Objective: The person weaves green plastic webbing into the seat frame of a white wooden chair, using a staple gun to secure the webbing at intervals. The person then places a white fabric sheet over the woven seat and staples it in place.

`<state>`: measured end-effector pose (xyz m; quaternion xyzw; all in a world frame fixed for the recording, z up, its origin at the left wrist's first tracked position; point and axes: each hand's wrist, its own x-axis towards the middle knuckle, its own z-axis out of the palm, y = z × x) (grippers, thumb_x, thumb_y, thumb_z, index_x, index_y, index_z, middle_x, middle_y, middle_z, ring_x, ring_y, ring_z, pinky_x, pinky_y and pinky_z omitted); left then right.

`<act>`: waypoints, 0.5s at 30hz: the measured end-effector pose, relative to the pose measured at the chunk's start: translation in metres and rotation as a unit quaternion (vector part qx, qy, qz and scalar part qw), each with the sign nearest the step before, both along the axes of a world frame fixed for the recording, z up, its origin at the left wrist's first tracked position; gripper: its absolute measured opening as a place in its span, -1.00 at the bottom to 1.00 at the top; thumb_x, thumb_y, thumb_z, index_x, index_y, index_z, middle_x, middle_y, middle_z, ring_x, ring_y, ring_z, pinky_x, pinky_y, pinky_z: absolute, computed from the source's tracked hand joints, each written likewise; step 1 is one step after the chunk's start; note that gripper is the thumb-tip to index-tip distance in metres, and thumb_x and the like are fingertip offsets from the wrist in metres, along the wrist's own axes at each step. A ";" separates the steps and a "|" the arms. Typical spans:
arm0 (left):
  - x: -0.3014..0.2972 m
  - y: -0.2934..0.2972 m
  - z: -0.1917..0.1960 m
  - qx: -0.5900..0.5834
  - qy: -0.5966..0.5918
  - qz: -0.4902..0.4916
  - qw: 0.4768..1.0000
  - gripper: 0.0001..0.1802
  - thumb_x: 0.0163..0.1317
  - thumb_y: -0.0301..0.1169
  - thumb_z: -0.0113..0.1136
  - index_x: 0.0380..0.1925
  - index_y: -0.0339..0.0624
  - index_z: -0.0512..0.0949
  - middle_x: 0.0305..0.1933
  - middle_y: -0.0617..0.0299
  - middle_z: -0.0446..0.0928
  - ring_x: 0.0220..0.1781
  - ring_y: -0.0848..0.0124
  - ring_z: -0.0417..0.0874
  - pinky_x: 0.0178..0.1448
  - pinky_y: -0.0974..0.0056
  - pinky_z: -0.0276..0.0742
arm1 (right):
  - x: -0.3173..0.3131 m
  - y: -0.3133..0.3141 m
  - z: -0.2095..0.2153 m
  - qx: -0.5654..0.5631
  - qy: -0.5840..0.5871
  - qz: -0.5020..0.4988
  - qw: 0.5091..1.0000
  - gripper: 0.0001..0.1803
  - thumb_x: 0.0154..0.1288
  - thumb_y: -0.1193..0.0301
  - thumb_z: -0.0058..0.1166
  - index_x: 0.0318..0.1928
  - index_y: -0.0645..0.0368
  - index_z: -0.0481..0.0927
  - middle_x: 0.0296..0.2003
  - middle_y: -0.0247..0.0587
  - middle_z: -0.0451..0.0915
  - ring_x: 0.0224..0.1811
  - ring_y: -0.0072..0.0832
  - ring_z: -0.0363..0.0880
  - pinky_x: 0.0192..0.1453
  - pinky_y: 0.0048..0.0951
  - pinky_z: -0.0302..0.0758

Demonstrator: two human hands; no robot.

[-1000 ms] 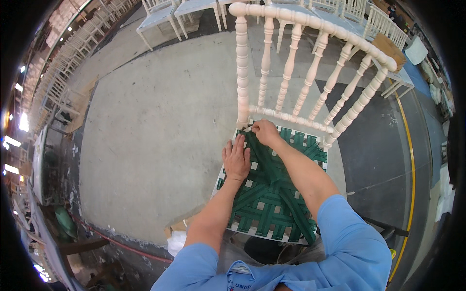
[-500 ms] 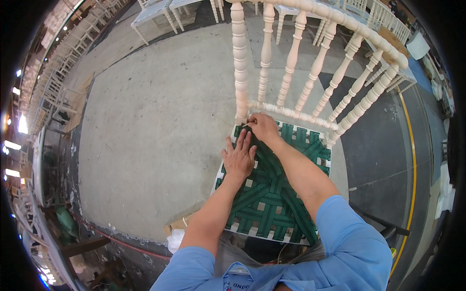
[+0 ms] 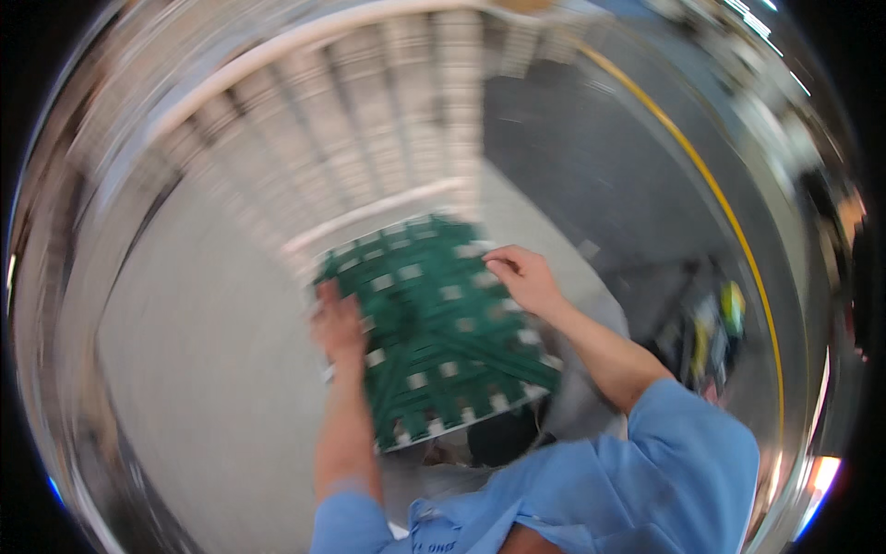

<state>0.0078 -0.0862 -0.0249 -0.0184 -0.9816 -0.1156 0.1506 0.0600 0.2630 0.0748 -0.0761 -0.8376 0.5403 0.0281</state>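
Green webbing straps [image 3: 411, 319] are woven across the seat of a pale chair, with several crossing diagonally. Behind the seat rises its backrest [image 3: 318, 129] of turned spindles, smeared by motion. My left hand [image 3: 339, 325] lies at the seat's left edge, its blurred fingers stretched out along the webbing. Beside the right edge, my right hand [image 3: 526, 280] is closed with thumb and fingertips together, slightly off the straps. Whatever those fingertips may hold is too small and blurred to make out.
A blurred heap of dark and yellow-green items [image 3: 711, 323] is on the floor to the right. A yellow line [image 3: 706, 175] curves over the dark floor there. Pale concrete [image 3: 185, 351] stretches to the left, and blurred objects crowd the rim.
My view has swung right, so the chair appears turned and farther left. My hands have parted from the back left seat corner to opposite sides of the seat.
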 end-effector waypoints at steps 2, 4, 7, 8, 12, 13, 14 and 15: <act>-0.001 0.001 0.001 0.033 -0.010 -0.005 0.999 -0.44 0.53 -0.07 -0.15 0.45 0.03 0.27 0.50 0.13 0.29 0.38 0.09 0.46 0.43 -0.05 0.30 | 0.065 0.068 0.020 0.062 0.003 -0.110 0.992 -0.78 0.36 0.32 0.17 -0.12 0.19 0.70 -0.26 -0.16 0.71 -0.29 -0.41 0.64 -0.15 -0.39 0.54; -0.003 0.019 0.017 -0.011 -0.138 0.023 0.990 -0.39 0.56 -0.02 -0.27 0.52 0.07 0.10 0.60 0.26 0.13 0.54 0.14 0.25 0.51 -0.09 0.17 | 0.145 0.143 0.029 0.133 -0.041 -0.257 0.956 -0.76 0.35 0.30 0.18 -0.14 0.19 0.71 -0.27 -0.13 0.71 -0.28 -0.39 0.65 -0.14 -0.38 0.55; -0.015 0.029 0.029 -0.077 -0.110 0.047 0.990 -0.38 0.52 0.14 -0.33 0.53 0.41 0.03 0.63 0.58 -0.01 0.54 -0.12 0.18 0.40 -0.29 0.25 | 0.238 0.229 0.031 0.082 -0.101 -0.446 0.886 -0.74 0.29 0.26 0.20 -0.17 0.20 0.71 -0.27 -0.07 0.72 -0.23 -0.29 0.68 -0.10 -0.33 0.56; -0.009 0.041 0.031 -0.086 -0.155 0.068 0.982 -0.38 0.52 0.14 -0.33 0.53 0.44 0.03 0.63 0.60 -0.01 0.54 -0.14 0.17 0.40 -0.30 0.26 | 0.275 0.254 0.031 0.142 -0.094 -0.527 0.833 -0.73 0.28 0.25 0.19 -0.17 0.19 0.72 -0.23 -0.03 0.73 -0.17 -0.19 0.70 -0.06 -0.27 0.57; -0.012 0.035 0.036 -0.012 -0.217 0.052 0.975 -0.36 0.51 0.07 -0.23 0.54 0.33 0.05 0.64 0.50 -0.01 0.55 -0.09 0.17 0.48 -0.22 0.17 | 0.341 0.322 0.039 0.336 -0.258 -0.509 0.749 -0.38 0.16 0.00 0.20 0.12 0.15 0.62 0.03 0.06 0.66 0.14 -0.04 0.62 0.21 -0.20 0.51; -0.021 0.023 0.040 0.015 -0.164 -0.001 0.986 -0.36 0.50 0.03 -0.18 0.52 0.18 0.11 0.62 0.32 0.08 0.55 0.02 0.21 0.54 -0.17 0.04 | 0.334 0.330 0.029 0.335 -0.343 -0.446 0.755 -0.39 0.16 0.00 0.19 0.09 0.16 0.64 0.00 0.08 0.68 0.10 -0.01 0.63 0.15 -0.15 0.52; -0.025 0.020 0.035 0.058 -0.179 -0.041 0.981 -0.35 0.49 -0.03 -0.12 0.50 0.03 0.15 0.58 0.14 0.16 0.55 0.10 0.23 0.59 -0.11 -0.06 | 0.334 0.345 0.043 0.277 -0.407 -0.416 0.764 -0.40 0.13 -0.01 0.22 0.06 0.15 0.66 -0.05 0.09 0.70 0.04 0.02 0.65 0.08 -0.10 0.54; -0.029 0.017 0.037 0.069 -0.161 -0.050 0.983 -0.34 0.47 -0.05 -0.08 0.50 -0.01 0.15 0.55 0.09 0.20 0.55 0.09 0.23 0.59 -0.11 -0.05 | 0.332 0.345 0.040 0.310 -0.399 -0.362 0.783 -0.45 0.11 0.05 0.26 0.02 0.16 0.68 -0.11 0.10 0.71 -0.01 0.01 0.67 0.02 -0.10 0.54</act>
